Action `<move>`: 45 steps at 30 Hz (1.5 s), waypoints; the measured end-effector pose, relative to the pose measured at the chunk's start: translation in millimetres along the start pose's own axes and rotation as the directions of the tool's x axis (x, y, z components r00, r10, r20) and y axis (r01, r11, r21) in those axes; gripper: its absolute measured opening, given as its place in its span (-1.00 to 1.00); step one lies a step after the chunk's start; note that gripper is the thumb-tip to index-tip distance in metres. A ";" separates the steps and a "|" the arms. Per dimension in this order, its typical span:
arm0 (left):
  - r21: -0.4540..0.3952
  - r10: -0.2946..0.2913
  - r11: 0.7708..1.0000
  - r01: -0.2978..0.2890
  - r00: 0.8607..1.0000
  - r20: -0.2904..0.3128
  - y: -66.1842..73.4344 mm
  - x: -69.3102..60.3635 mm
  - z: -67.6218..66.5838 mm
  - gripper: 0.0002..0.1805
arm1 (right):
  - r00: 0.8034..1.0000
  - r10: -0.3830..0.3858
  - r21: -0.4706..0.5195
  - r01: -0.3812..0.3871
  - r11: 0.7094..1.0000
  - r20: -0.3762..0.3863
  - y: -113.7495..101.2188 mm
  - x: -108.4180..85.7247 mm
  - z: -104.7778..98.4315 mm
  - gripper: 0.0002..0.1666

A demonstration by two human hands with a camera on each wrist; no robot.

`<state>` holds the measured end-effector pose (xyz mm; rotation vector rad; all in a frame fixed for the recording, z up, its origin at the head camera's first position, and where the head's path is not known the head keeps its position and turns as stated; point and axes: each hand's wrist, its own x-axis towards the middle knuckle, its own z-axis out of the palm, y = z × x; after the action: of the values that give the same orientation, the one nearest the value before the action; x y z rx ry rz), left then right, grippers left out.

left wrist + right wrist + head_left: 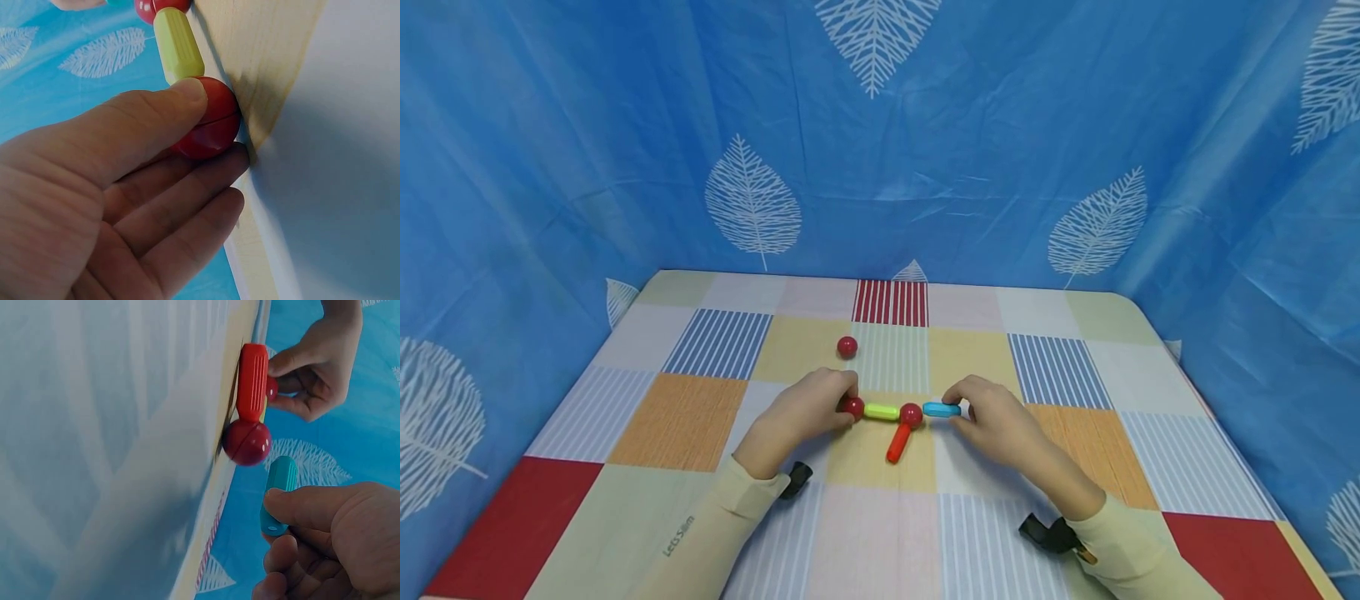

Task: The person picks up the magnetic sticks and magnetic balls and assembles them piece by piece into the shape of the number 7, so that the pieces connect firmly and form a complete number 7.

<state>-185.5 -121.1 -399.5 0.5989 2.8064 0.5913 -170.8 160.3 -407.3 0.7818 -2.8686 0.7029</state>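
My left hand (812,406) grips a red ball (215,119) between thumb and fingers. A yellow-green stick (882,412) runs from that ball to a second red ball (911,415). From this middle ball a red stick (898,443) points toward the near side of the table. Pinched in my right hand (996,417) is a blue stick (282,475), its free end close to the middle ball. In the right wrist view a gap shows between the blue stick and that ball.
A loose red ball (847,347) lies farther back on the table, beyond my left hand. The patchwork cloth (880,533) covers the tabletop. Blue curtains (925,167) with white leaf prints hang behind and at both sides.
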 end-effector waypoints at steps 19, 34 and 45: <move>0.008 0.013 1.000 -0.013 1.000 0.001 1.7 1.1 -0.8 -0.79 | 0.990 -0.128 0.059 0.125 0.990 0.053 -23.9 0.4 17.0 -0.73; 0.010 0.035 0.999 -0.035 0.999 -0.008 -1.8 0.9 -0.3 -0.77 | 0.927 -0.329 0.080 0.319 0.944 0.182 -47.0 2.6 24.0 -0.77; 0.015 0.024 1.000 -0.024 1.000 -0.011 -0.7 -0.5 -1.2 -0.78 | 0.877 -0.352 0.072 0.348 0.935 0.327 -66.6 4.4 32.9 -0.83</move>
<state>-185.7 -122.3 -398.7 0.6354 2.8200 0.5800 -140.1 92.6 -408.4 1.5089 -2.8722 0.5838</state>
